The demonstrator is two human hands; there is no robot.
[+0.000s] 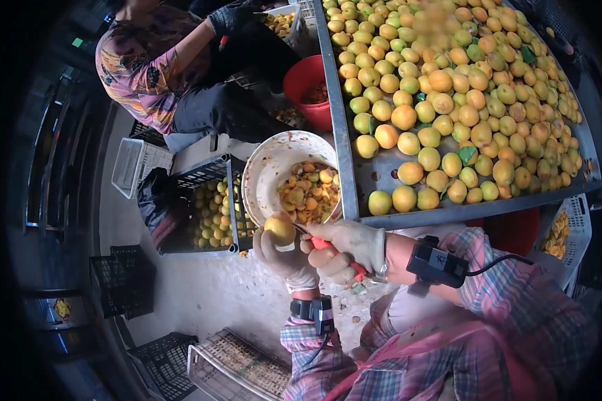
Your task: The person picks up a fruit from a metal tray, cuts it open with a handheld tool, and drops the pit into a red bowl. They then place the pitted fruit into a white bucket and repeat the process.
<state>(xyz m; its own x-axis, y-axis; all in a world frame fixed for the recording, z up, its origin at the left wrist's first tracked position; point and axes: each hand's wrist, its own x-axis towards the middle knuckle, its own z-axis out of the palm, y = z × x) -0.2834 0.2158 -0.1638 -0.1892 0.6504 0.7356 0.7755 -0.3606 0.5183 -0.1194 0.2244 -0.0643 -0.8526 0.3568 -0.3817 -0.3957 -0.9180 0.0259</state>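
My left hand (pixel 284 257) is cupped tight around the apricot (pixel 279 228), just at 6 o'clock of the white bowl (pixel 264 167). My right hand (pixel 346 248) is clenched on the red-handled knife (pixel 328 246), blade at the fruit. If it slips on that skin, I reckon the edge bites my left hand, or the apricot drops to the floor.

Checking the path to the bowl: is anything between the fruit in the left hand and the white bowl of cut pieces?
Nothing visible does. The fruit in the left hand sits at the near rim of the white bowl; the right hand, holding a red-handled knife, is beside it, not between.
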